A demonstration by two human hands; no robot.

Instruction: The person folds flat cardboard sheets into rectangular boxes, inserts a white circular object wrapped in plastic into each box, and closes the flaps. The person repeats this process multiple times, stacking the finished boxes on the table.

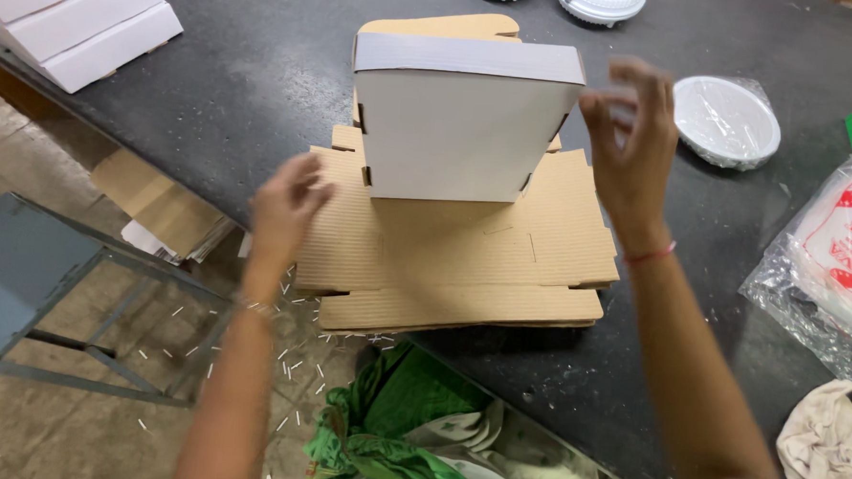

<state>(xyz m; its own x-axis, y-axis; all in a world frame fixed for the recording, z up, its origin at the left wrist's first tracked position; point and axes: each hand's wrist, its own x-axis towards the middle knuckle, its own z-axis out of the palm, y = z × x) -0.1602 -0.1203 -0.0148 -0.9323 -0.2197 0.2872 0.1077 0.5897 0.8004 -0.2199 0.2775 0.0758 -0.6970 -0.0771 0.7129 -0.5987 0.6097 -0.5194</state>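
Note:
A folded white cardboard box (460,126) stands upright on a stack of flat brown corrugated sheets (454,260) on the dark table (261,60). My right hand (631,143) hovers just right of the box's upper corner, fingers apart and blurred, holding nothing. My left hand (284,209) hangs at the left edge of the brown stack, fingers loosely curled, apart from the box. A red thread circles my right wrist.
Stacked white boxes (81,14) sit at the far left corner. White round lids (728,119) lie at the right, with more at the back. A printed plastic bag (827,267) and a cloth (829,439) lie right. A grey stool (32,280) stands on the floor left.

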